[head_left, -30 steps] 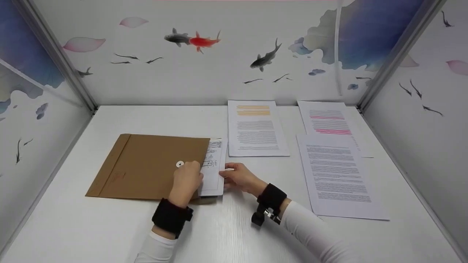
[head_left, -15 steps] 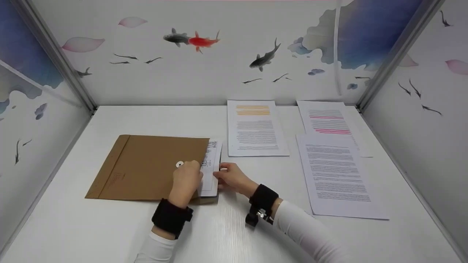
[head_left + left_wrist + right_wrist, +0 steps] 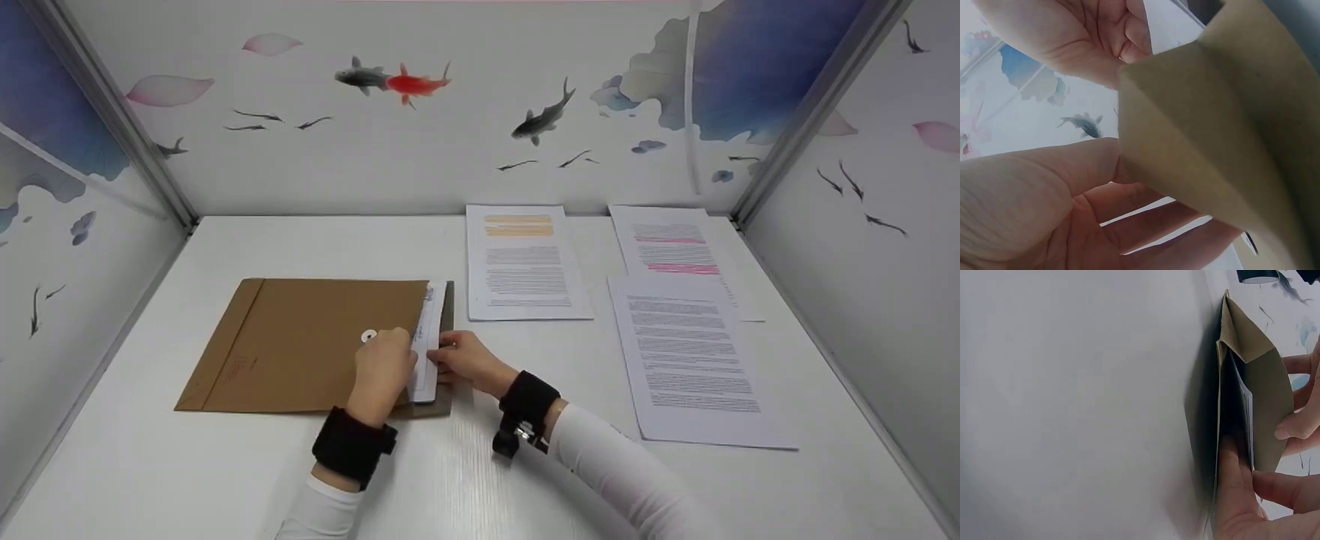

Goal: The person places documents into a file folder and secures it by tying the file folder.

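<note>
Pinching the brown envelope at the edge of its open mouth, the left hand sits just beside a white button in the head view. The right hand grips the outer edge of the white papers, which lie mostly inside the envelope, 1 narrow strip showing. Farther right on the white table rest 3 sets of print: orange-highlighted pages, pink-highlighted pages and unmarked pages (these overlap the pink ones).

In the left wrist view, the left thumb presses the raised brown edge, with fingers behind it.

In the right wrist view, the papers stand between the envelope's 2 parted sides, pinched by the right fingers.
</note>
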{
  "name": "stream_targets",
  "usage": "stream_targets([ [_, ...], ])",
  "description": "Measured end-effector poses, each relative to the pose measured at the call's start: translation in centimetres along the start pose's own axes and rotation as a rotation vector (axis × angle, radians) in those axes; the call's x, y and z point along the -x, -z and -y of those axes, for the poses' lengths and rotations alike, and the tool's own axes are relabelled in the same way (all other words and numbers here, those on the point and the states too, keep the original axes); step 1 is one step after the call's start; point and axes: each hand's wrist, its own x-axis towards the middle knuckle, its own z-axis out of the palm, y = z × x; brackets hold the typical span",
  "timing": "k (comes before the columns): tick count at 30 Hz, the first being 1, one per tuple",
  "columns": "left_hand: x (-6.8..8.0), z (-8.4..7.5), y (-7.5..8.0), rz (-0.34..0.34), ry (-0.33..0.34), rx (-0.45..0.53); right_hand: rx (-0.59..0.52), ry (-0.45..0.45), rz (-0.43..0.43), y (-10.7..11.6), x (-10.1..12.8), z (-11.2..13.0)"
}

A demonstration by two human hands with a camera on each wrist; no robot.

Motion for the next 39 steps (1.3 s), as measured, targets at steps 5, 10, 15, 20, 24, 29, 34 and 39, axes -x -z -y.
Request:
stream_targets([
  [5,0.1,0.0,-0.1,-0.041,-0.015,0.012,-0.052,-0.017,0.021,-0.3,-0.3,0.0],
  [10,0.1,0.1,0.1,-0.041,-0.018,0.019,-0.099,-0.027,0.047,-0.5,-0.8,-0.2],
  [15,0.1,0.0,0.4,-0.029,-0.004,0.035,-0.131,-0.042,0.056,-0.7,-1.2,-0.3],
  [20,0.1,0.0,0.5,-0.034,-0.005,0.036,-0.128,-0.056,0.045,-0.9,-1.5,-0.2],
  [24,0.1,0.1,0.5,-0.025,-0.004,0.039,-0.131,-0.061,0.042,-1.0,-1.7,-0.4],
  [29,0.0,0.1,0.5,-0.006,-0.006,0.043,-0.129,-0.079,0.041,-1.2,-1.8,-0.4],
  [34,0.0,0.0,0.5,-0.007,-0.017,0.040,-0.139,-0.082,0.037,-1.4,-2.0,-0.3],
  [39,0.1,0.2,0.6,-0.007,-0.026,0.021,-0.166,-0.079,0.059,-1.8,-2.3,-0.2],
])
